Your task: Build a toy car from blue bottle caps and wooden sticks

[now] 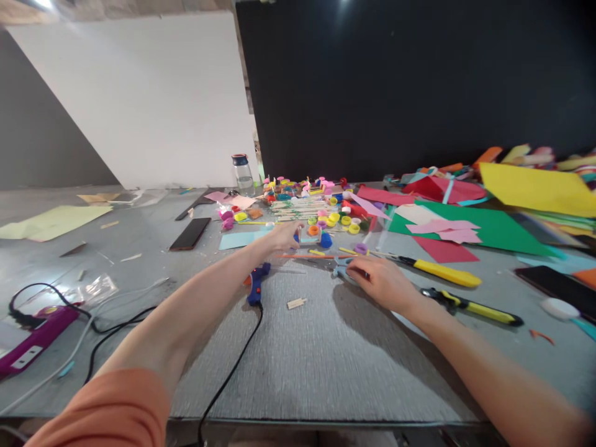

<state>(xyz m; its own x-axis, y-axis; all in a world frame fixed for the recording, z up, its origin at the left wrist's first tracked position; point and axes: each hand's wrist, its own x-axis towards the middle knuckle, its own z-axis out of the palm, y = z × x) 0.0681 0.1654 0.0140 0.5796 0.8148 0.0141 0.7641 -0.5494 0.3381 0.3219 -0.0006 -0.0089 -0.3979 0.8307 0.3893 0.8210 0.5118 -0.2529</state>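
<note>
Pale-blue scissors (341,267) sit pinched in the right hand (375,279); left hand (284,238), nearer the counter (321,366)'s far edge, grip unclear.

One head-worn view, facing forward and down, close over a grey table (298,366)

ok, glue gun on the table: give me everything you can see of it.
Blue glue gun, plastic-looking, with a bit of orange at its left side. It lies on the grey table, handle toward the near edge. A black cord leaves the handle and runs to that edge. Neither the left hand nor the right hand holds it. Can't tell if it's hot.
</note>
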